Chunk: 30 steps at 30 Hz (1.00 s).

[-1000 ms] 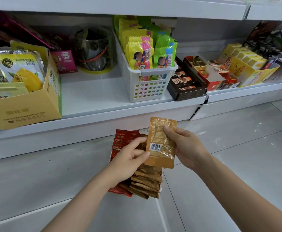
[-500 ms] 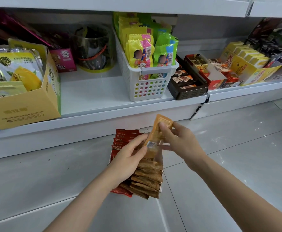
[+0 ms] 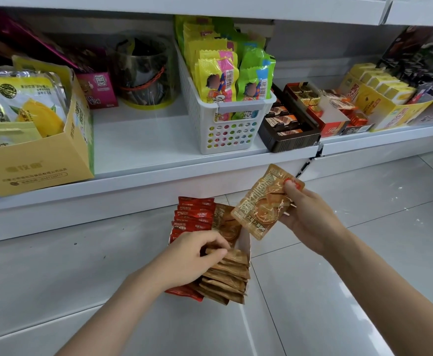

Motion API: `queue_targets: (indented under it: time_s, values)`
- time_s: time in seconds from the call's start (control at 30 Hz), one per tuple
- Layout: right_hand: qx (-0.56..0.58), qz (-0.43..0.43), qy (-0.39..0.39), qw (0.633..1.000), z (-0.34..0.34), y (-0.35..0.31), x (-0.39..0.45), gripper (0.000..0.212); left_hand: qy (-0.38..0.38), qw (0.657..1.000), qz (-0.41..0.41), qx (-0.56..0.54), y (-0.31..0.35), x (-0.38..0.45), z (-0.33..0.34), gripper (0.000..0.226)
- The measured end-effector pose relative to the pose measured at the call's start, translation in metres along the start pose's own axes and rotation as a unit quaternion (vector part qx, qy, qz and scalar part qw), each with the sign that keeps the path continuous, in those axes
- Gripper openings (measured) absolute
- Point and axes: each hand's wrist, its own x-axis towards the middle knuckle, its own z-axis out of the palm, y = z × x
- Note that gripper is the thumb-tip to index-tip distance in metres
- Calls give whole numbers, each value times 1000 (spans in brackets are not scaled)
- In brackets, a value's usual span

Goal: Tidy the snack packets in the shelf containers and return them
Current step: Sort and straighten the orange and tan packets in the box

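Observation:
A small white container [image 3: 244, 241] stands on the tiled floor below the shelf, filled with a row of red packets [image 3: 194, 214] and a row of brown packets [image 3: 228, 276]. My right hand [image 3: 307, 214] pinches one brown snack packet [image 3: 261, 201] by its top corner and holds it tilted, printed side up, above and right of the container. My left hand [image 3: 192, 255] reaches into the container, its curled fingers gripping the tops of the brown packets; it hides part of both rows.
The white shelf [image 3: 143, 150] above carries a yellow carton of mango bags [image 3: 30, 155], a clear tub [image 3: 143, 73], a white perforated basket [image 3: 225, 124] of yellow and green packets, a dark tray of chocolates [image 3: 289, 127] and yellow boxes [image 3: 379, 98].
My right hand has turned the brown packet from barcode side to printed side and moved it up and right. My left hand let go of it and dropped into the container's brown packets.

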Motion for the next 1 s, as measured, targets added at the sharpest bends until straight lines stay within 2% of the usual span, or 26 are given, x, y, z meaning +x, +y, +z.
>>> queue_targets:
  time_s: [0.07,0.13,0.2,0.33,0.43,0.5,0.6,0.67,0.77,0.83,0.9,0.97,1.0]
  values:
    - [-33,-30,15,999,-1,4,2,27,4,1000,0,-11,-1,1,-4,16]
    - [-119,-92,28,988,3,13,3,22,10,1000,8,9,-2,0,-5,18]
    - [-201,-161,10,966,8,27,2,16,26,998,20,46,-5,-1,-4,18]
    - [-344,-252,-58,903,11,58,-2,28,52,993,62,88,-7,-4,-4,15]
    - [-447,-259,-53,855,5,74,0,22,65,987,95,110,-9,-4,-3,14]
    - [-495,-254,-67,828,2,76,2,23,99,985,99,103,-9,-5,-1,14]
    - [-530,-244,-109,804,1,70,3,25,149,979,102,93,-6,-4,1,45]
    - [-548,-250,-143,785,3,69,4,26,133,982,93,94,-4,-2,2,62]
    - [-571,-245,-189,761,3,61,3,25,86,986,64,127,-3,2,4,65]
    - [-568,-208,-245,757,-1,50,3,28,80,982,67,158,-3,4,3,58]
    - [-537,-164,-244,791,-4,40,3,40,78,972,98,199,-4,6,4,43]
    - [-500,-172,-152,836,-4,37,6,45,77,968,119,208,-7,7,6,34]
    - [-502,-202,-84,837,-3,39,8,36,79,969,118,201,-9,7,7,32]
